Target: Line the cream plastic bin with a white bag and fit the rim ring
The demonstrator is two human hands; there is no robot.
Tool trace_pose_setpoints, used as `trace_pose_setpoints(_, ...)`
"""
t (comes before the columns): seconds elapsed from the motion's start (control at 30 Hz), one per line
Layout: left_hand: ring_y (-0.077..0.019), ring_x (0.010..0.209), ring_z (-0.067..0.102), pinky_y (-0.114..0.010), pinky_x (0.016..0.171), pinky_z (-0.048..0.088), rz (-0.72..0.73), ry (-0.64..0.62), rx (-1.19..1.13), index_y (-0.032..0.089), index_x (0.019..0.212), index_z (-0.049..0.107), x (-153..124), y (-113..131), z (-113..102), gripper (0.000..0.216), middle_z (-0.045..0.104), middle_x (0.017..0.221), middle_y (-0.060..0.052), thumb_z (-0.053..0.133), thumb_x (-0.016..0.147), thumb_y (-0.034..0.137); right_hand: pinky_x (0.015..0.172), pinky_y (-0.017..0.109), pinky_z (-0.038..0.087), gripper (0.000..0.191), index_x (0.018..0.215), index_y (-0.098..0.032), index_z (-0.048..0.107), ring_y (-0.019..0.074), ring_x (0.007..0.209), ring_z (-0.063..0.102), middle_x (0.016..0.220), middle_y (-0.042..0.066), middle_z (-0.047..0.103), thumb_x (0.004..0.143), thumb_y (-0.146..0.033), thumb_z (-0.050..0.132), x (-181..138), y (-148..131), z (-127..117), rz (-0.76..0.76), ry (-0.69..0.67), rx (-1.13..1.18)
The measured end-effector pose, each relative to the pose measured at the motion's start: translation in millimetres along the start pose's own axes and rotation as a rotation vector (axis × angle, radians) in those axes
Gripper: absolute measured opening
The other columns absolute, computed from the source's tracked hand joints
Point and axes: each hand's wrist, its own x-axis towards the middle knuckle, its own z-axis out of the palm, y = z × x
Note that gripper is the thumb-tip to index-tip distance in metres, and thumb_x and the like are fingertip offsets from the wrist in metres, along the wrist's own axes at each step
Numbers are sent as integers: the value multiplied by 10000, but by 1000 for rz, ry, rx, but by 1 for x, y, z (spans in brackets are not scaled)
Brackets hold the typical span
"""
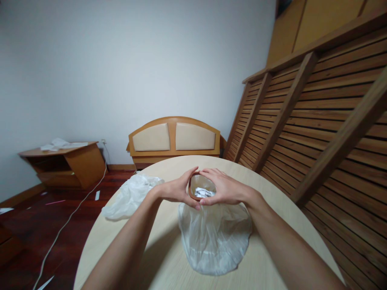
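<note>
Between my two hands is a small container with a brown rim (190, 190). White crumpled paper (204, 192) lies inside it. My left hand (176, 188) curves around the left side of the rim, thumb at the near edge and fingers at the far edge. My right hand (229, 187) wraps the right side the same way, and the thumbs lie close together. A translucent white plastic bag (216, 241) spreads on the table from the container toward me. Whether the bag is joined to the container cannot be made out. The container's outer wall is mostly hidden by my hands.
Another crumpled plastic bag (133, 195) lies on the left of the round table (272, 262). Slatted wooden panels (326, 108) lean at the right. A headboard (173, 135) stands behind. A low cabinet (84, 165) and a white cable (71, 219) are at the left.
</note>
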Motion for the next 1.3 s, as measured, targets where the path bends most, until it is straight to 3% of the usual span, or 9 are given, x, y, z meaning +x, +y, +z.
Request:
trace_pose_setpoints(0.27, -388, 1507, 275, -535, 1248, 212, -8, -6, 33, 142, 1613, 62, -1, 2, 0, 1448, 242, 1635, -239, 925, 517, 530, 1161, 612, 320, 1064, 1497, -187, 469, 417, 1393, 414, 1505, 193, 480, 657, -792, 719, 1, 1, 1, 2, -9, -9)
trace_pose_setpoints(0.53, -370, 1527, 238, -551, 1251, 189, 56, -8, -73, 217, 1618, 1, 5, -4, 7, 1447, 191, 1660, -215, 930, 546, 498, 1189, 582, 307, 986, 1492, -220, 480, 395, 1420, 395, 1517, 160, 474, 691, -736, 736, -3, 5, -7, -26, -46, 40)
trace_pose_setpoints(0.77, -338, 1528, 254, -520, 1262, 167, 180, 21, -211, 209, 1601, -124, 15, 1, 22, 1472, 236, 1642, -225, 912, 594, 494, 1221, 626, 209, 1195, 1550, -164, 382, 444, 1492, 258, 1612, 204, 331, 599, -772, 772, -9, 9, -14, 102, -79, 48)
trace_pose_setpoints(1.07, -339, 1529, 244, -508, 1260, 172, 242, 46, -217, 201, 1596, -122, 17, -1, 26, 1485, 199, 1646, -232, 921, 582, 499, 1225, 592, 227, 1250, 1569, -149, 330, 413, 1496, 268, 1621, 210, 310, 588, -790, 766, -7, 12, -10, 59, -66, 53)
trace_pose_setpoints(1.2, -344, 1538, 217, -515, 1267, 145, 180, 61, -192, 175, 1600, -103, 18, -7, 26, 1478, 191, 1651, -235, 923, 580, 476, 1211, 601, 250, 1114, 1543, -170, 389, 408, 1476, 309, 1600, 200, 355, 662, -756, 739, -5, 13, -6, 15, -27, 43)
trace_pose_setpoints(1.3, -376, 1537, 199, -536, 1270, 124, 126, 66, -173, 151, 1608, 6, 18, -9, 25, 1428, 176, 1656, -234, 923, 564, 483, 1206, 618, 242, 1094, 1541, -161, 395, 414, 1475, 304, 1589, 203, 373, 681, -748, 729, -3, 15, -2, -14, -8, 22)
